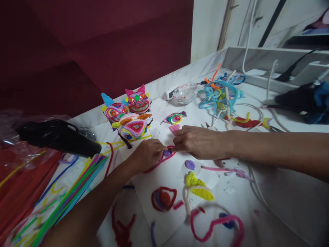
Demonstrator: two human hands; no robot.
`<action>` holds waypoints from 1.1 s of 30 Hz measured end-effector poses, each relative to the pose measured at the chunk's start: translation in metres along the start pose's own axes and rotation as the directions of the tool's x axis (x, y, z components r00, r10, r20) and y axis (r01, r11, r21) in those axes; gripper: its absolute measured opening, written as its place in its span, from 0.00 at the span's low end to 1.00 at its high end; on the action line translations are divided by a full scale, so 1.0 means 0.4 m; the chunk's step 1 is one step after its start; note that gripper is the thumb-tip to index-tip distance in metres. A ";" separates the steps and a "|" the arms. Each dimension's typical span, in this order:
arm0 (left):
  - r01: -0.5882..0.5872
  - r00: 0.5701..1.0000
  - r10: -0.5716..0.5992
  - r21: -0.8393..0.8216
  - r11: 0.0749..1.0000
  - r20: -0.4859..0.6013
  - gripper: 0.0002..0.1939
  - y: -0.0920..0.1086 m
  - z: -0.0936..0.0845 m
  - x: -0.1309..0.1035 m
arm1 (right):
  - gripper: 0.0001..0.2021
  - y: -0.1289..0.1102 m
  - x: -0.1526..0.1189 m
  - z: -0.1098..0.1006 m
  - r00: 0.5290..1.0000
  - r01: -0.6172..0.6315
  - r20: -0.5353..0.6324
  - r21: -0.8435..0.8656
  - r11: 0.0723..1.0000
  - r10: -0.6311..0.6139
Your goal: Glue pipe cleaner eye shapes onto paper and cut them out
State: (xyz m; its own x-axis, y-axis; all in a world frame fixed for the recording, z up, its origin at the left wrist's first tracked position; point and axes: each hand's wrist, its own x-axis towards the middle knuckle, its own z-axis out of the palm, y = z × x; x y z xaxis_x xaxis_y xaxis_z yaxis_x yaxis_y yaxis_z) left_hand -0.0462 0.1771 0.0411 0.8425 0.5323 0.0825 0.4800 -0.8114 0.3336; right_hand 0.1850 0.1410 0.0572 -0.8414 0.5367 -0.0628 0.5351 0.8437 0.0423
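Note:
A pink eye-shaped outline with a small blue-purple coil [167, 153] inside lies on white paper [154, 183] between my hands. My left hand [149, 154] pinches the outline's left side near the coil. From the right, my right hand [189, 141] presses its closed fingertips on the outline's upper right end. Just beyond my right fingers are a pink fuzzy piece [174, 128] and a finished multicoloured eye [175, 118]. Nearer me lie a red eye shape with an orange centre [164, 198], a purple coil [190, 165] and yellow fuzzy pieces [202, 192].
Several colourful fuzzy animal heads [132, 127] stand at the back left. A black object [60, 137] and bundled pipe cleaners [74, 192] are on the left. Tangled blue pipe cleaners [221, 92] sit at the back right. A white cable [257, 192] crosses the right side.

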 end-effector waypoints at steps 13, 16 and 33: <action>-0.066 0.998 0.062 0.124 0.990 0.033 0.14 -0.003 0.015 -0.012 | 0.11 -0.003 0.008 0.037 0.999 0.018 -0.037 -0.033 0.999 -0.019; -0.048 0.999 0.046 0.095 0.994 0.027 0.13 -0.006 0.017 -0.012 | 0.12 0.003 0.005 0.031 0.999 0.015 -0.046 -0.015 1.000 -0.016; -0.049 0.998 0.051 0.082 0.995 -0.026 0.14 -0.005 0.018 -0.028 | 0.12 0.010 0.017 0.026 0.999 0.020 -0.027 -0.054 0.998 -0.021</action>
State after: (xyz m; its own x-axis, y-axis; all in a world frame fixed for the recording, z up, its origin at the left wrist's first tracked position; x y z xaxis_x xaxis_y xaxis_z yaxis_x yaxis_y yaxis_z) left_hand -0.0547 0.1709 0.0327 0.8593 0.4964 0.1234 0.4569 -0.8534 0.2509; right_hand 0.1823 0.1478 0.0467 -0.8543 0.5184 -0.0367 0.5134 0.8528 0.0952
